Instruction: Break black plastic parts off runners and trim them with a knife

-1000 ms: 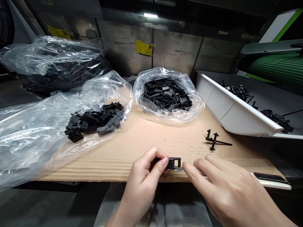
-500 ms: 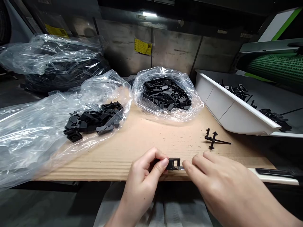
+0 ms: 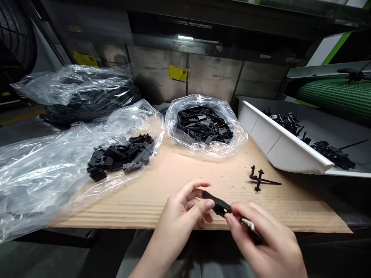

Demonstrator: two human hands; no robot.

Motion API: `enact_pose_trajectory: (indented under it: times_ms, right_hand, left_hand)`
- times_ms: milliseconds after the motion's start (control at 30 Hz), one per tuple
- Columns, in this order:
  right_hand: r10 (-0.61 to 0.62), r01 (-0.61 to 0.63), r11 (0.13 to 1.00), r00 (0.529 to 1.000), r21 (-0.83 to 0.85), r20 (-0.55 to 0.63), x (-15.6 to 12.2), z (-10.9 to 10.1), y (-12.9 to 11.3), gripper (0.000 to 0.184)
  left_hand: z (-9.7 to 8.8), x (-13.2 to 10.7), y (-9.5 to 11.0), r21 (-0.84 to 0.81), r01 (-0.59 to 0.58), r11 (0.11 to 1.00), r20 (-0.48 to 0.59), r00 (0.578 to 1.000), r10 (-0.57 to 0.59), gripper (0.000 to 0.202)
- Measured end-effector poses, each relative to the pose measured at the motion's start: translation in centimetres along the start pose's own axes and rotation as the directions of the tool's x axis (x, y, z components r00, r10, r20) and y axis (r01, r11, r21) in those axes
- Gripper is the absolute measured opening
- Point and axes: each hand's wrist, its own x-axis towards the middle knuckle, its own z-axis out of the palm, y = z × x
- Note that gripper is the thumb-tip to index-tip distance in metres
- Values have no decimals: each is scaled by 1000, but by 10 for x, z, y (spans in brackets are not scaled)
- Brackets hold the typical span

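My left hand (image 3: 185,210) pinches one end of a small black plastic part (image 3: 217,203) between thumb and fingers, just above the front edge of the cardboard sheet (image 3: 179,173). My right hand (image 3: 261,239) is closed round a thin tool with a metal tip (image 3: 249,225), and its fingertips touch the part's other end. The part is tilted and held off the cardboard.
A clear bag of black parts (image 3: 203,125) stands at the back centre; another bag with a small pile (image 3: 121,156) lies on the left. A black sprue piece (image 3: 259,178) lies on the cardboard. A white tray (image 3: 284,148) with black pieces sits at the right.
The part has been lifted off the cardboard edge and tilted. My right hand has pulled back toward me and the tool now shows in its grip. The camera view has tipped upward.
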Motion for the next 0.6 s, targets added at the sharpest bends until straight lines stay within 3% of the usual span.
enact_pose_trajectory:
  times_ms: [67, 133, 200, 233, 367, 433, 500, 600]
  right_hand:
    - [-182, 175, 975, 982, -140, -43, -6, 5, 0, 13]
    - [-302, 291, 929, 953, -230, -14, -11, 10, -1, 19]
    - [-354, 347, 904, 935, -248, 18, -13, 16, -2, 20]
    - [-355, 352, 906, 934, -237, 30, -13, 18, -3, 19]
    - [-278, 285, 950, 958, -125, 72, -12, 13, -1, 18]
    - [-202, 217, 966, 973, -141, 113, -10, 4, 5, 24]
    - [-102, 149, 954, 977, -258, 189, -7, -7, 11, 31]
    - [-18, 122, 914, 965, -386, 262, -4, -15, 16, 42]
  left_hand:
    - [2, 1, 4, -99, 54, 994, 16, 999, -52, 30]
    - [5, 0, 7, -214, 104, 971, 20, 995, -102, 44]
    - [6, -1, 9, -304, 142, 942, 20, 989, -143, 53]
    - [7, -1, 9, -322, 156, 934, 21, 987, -157, 48]
    - [8, -3, 2, -220, 113, 969, -12, 993, -118, 10]
    - [10, -4, -3, -133, 22, 991, -101, 994, -36, 7]
    - [12, -5, -6, -18, -62, 998, -177, 983, 58, 9]
    - [16, -7, -8, 182, -162, 970, -223, 954, 202, 17]
